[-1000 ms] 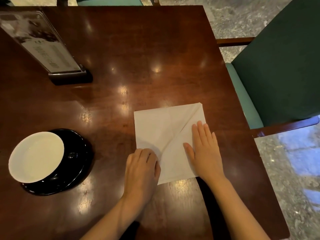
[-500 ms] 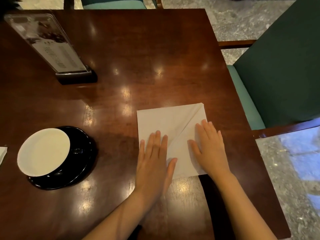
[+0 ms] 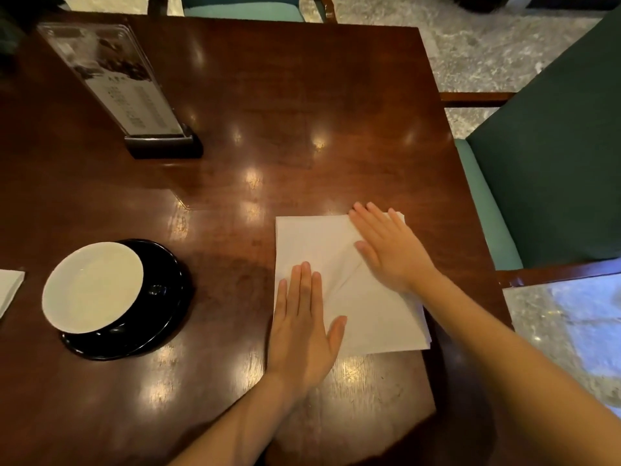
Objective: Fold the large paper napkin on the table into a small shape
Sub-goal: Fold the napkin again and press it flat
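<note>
A white paper napkin [image 3: 373, 317] lies flat on the dark wooden table [image 3: 285, 129], folded into a rough square with a diagonal crease across it. My left hand [image 3: 302, 327] rests flat, palm down, on its near left part, fingers together and pointing away. My right hand [image 3: 389, 247] lies flat on the far right part, fingertips reaching the napkin's far edge. Both palms press on the paper and neither one grips it.
A white bowl [image 3: 92, 287] sits on a black saucer [image 3: 161, 317] at the left. A clear menu stand [image 3: 134, 92] stands at the far left. Another white napkin corner [image 3: 8, 287] shows at the left edge. A green chair [image 3: 551, 163] stands close on the right.
My right hand slid from the napkin's near right part up along the crease to its far edge. My left hand went from curled at the near corner to lying flat.
</note>
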